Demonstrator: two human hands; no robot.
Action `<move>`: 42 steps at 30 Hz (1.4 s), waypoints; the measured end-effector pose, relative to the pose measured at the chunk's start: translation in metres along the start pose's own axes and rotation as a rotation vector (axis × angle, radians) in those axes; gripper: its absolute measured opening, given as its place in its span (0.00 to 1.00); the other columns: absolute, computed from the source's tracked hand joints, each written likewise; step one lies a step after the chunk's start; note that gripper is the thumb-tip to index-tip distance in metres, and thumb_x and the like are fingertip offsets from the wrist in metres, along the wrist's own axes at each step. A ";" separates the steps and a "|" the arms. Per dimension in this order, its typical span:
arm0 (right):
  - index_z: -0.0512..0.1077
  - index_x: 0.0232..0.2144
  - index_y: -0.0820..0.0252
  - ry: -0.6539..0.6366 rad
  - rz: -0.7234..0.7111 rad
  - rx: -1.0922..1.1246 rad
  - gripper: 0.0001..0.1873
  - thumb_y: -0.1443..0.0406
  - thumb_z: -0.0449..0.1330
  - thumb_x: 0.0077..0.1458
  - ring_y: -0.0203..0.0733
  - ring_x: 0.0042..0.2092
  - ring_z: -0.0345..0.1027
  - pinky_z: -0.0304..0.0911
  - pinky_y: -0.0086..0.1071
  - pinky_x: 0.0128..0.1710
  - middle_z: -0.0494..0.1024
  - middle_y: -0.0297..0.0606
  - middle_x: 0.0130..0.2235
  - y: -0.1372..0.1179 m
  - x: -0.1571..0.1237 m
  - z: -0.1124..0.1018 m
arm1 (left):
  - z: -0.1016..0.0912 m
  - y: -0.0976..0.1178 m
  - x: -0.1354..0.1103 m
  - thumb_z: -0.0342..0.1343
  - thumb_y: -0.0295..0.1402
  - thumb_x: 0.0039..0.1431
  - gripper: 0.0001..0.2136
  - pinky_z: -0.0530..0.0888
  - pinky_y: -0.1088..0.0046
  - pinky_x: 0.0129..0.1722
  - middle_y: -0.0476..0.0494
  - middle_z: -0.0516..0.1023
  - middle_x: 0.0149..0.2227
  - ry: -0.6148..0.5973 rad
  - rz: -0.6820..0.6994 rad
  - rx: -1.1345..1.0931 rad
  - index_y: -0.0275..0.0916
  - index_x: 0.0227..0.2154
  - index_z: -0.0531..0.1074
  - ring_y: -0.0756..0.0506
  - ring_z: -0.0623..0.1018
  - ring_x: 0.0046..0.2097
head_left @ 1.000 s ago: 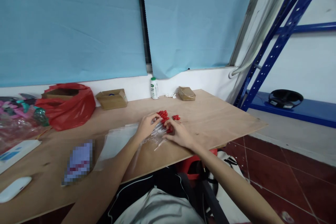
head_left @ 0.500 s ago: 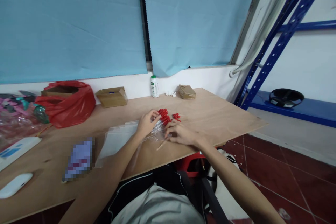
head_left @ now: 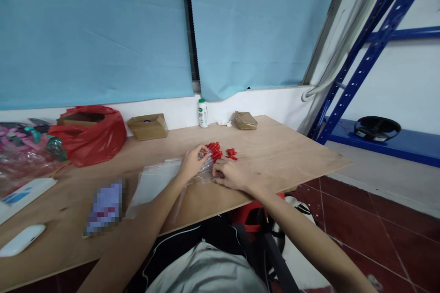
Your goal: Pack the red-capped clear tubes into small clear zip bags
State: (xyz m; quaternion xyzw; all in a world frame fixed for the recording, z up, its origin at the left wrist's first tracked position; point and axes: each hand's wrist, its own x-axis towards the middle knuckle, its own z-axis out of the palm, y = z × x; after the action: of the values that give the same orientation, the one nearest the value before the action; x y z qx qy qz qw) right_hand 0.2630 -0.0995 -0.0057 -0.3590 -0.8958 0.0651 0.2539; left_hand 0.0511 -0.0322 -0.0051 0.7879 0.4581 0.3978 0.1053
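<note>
A bunch of slim tools with red handles (head_left: 215, 150) lies on the table, their thin pale shafts (head_left: 205, 169) pointing toward me under what looks like clear plastic. My left hand (head_left: 194, 161) curls around the left side of the bunch, thumb and fingertips closed on it near the handles. At the near right end of the shafts is my right hand (head_left: 232, 174), fingers bent and drawn together; what they pinch is hidden. A few loose red-handled pieces (head_left: 231, 153) rest just beyond my right hand. Flat clear plastic bags (head_left: 156, 181) spread beneath and beside my left forearm.
Along the wall stand a red plastic bag (head_left: 92, 139), an open cardboard box (head_left: 147, 127), a white bottle (head_left: 203, 114) and a small brown package (head_left: 245, 120). At left lie a blurred purple packet (head_left: 105, 206) and a white case (head_left: 22, 240). A blue shelf (head_left: 412, 144) stands right.
My right hand has shifted slightly left with its fingers curled in more. A thin pale strip below its fingertips no longer shows. The left hand stays at the bunch.
</note>
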 end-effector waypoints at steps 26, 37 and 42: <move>0.80 0.36 0.62 0.323 0.350 0.312 0.06 0.66 0.64 0.58 0.38 0.34 0.71 0.64 0.30 0.38 0.83 0.38 0.35 0.075 0.017 -0.028 | -0.004 0.025 -0.003 0.57 0.41 0.68 0.11 0.74 0.66 0.47 0.45 0.84 0.44 -0.157 0.143 -0.077 0.44 0.49 0.75 0.45 0.80 0.43; 0.82 0.32 0.61 0.271 0.625 0.129 0.08 0.62 0.68 0.58 0.38 0.32 0.73 0.60 0.29 0.32 0.84 0.39 0.33 0.100 0.012 -0.012 | 0.010 0.035 -0.007 0.58 0.41 0.68 0.12 0.72 0.59 0.53 0.42 0.78 0.45 -0.310 0.445 0.226 0.47 0.50 0.80 0.40 0.76 0.49; 0.81 0.30 0.60 0.310 0.611 0.114 0.08 0.61 0.67 0.59 0.38 0.31 0.72 0.60 0.29 0.32 0.83 0.39 0.31 0.098 0.013 -0.014 | 0.012 0.038 -0.006 0.57 0.38 0.69 0.13 0.72 0.59 0.52 0.42 0.76 0.45 -0.349 0.449 0.205 0.48 0.53 0.79 0.40 0.76 0.48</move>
State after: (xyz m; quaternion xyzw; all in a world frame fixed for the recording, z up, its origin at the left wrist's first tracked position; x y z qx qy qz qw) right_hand 0.3220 -0.0194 -0.0181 -0.6014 -0.6927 0.1329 0.3752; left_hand 0.0822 -0.0558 0.0036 0.9325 0.2853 0.2213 0.0121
